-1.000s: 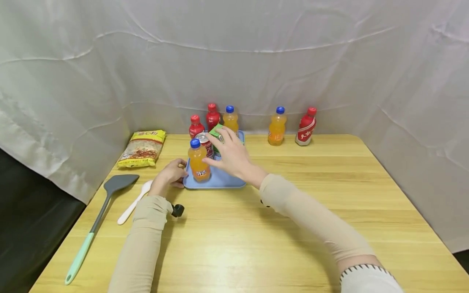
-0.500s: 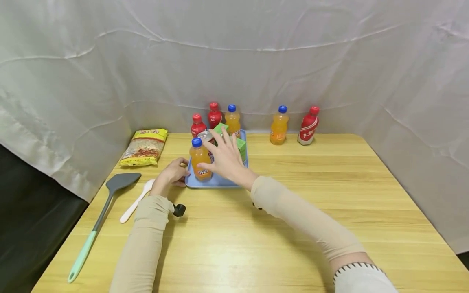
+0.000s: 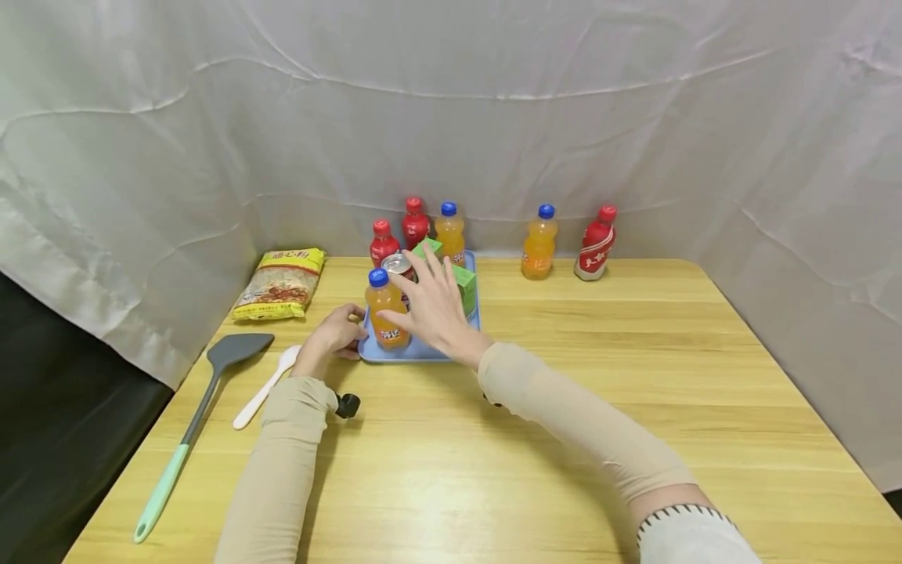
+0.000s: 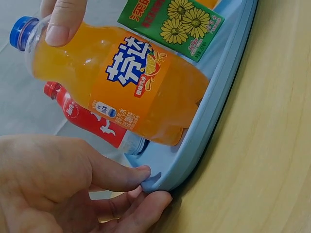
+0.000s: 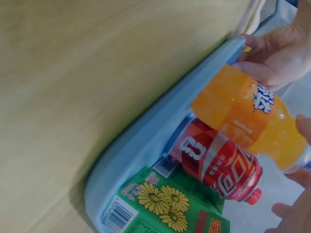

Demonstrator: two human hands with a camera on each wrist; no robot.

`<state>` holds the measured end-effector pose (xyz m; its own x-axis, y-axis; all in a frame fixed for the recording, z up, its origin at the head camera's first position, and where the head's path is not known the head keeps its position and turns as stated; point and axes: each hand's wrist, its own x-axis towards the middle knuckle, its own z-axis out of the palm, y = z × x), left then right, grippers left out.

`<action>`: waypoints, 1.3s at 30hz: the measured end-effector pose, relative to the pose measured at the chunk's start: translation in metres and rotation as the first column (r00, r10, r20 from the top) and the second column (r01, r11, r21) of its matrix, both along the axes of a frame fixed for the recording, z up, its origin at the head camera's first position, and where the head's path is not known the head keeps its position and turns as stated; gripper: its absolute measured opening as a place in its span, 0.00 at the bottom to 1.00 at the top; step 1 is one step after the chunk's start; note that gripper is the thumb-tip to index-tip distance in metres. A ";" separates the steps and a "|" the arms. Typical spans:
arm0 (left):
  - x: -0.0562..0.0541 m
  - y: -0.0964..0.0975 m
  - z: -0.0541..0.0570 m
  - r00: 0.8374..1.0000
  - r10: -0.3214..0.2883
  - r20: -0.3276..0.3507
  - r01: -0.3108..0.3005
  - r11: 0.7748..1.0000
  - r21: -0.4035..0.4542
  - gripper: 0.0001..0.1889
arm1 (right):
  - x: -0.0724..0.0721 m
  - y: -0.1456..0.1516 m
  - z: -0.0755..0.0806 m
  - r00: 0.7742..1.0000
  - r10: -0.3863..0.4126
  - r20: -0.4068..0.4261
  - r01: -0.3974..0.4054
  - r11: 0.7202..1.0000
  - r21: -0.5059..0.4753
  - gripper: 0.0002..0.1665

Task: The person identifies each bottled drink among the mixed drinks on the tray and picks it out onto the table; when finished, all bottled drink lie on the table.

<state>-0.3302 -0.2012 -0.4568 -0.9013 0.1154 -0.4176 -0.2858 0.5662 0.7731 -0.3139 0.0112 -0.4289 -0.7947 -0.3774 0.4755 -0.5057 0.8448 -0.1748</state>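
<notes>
On a light blue tray (image 3: 478,313), at its near left corner, stands a Fanta-style orange soda bottle (image 3: 386,317) with a blue cap. My left hand (image 3: 337,333) pinches the tray's corner, thumb on the rim and fingers below. Over the tray, my right hand (image 3: 433,309) reaches in with fingers spread and fairly straight. Its thumb rests against the bottle near the neck; the other fingers extend over the red can (image 3: 399,265) behind it. Two green drink cartons (image 5: 167,204) with yellow flowers stand beside the can, partly hidden by my right hand.
Farther back on the tray stand two red bottles (image 3: 416,223) and another orange bottle (image 3: 449,231). An orange bottle (image 3: 539,244) and a red bottle (image 3: 595,244) stand right. Left lie a yellow food packet (image 3: 280,286), a grey spatula (image 3: 197,419) and a white spoon (image 3: 264,392).
My right hand has moved left from over the green cartons to the near orange bottle, uncovering a carton on the right. My left hand stays at the tray corner.
</notes>
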 end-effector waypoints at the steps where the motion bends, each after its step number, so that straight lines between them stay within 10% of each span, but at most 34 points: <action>1: 0.000 0.000 -0.001 1.000 0.001 -0.001 -0.001 1.000 0.001 0.27 | 0.000 0.000 -0.001 1.000 0.013 -0.018 -0.013 1.000 -0.008 0.42; 11: -0.001 0.000 -0.001 1.000 0.006 -0.001 -0.006 1.000 0.010 0.28 | 0.012 0.001 0.007 0.990 0.097 -0.101 -0.109 0.986 -0.123 0.40; 20: 0.000 0.000 0.000 1.000 0.001 -0.006 -0.001 1.000 0.004 0.27 | 0.029 0.012 0.028 0.991 0.128 0.035 -0.112 0.948 -0.299 0.41; 26: 0.003 0.001 0.001 1.000 0.001 -0.009 -0.001 1.000 -0.006 0.27 | 0.040 0.025 0.047 0.977 0.177 0.123 -0.098 0.874 -0.475 0.41; 33: 0.002 0.001 0.000 1.000 0.025 -0.006 -0.025 1.000 -0.007 0.27 | 0.045 0.044 0.066 0.933 0.267 0.242 -0.021 0.711 -0.703 0.41; 39: 0.002 0.002 0.000 0.999 0.034 0.001 -0.034 0.999 -0.005 0.27 | 0.045 0.063 0.074 0.923 0.263 0.280 0.030 0.677 -0.735 0.42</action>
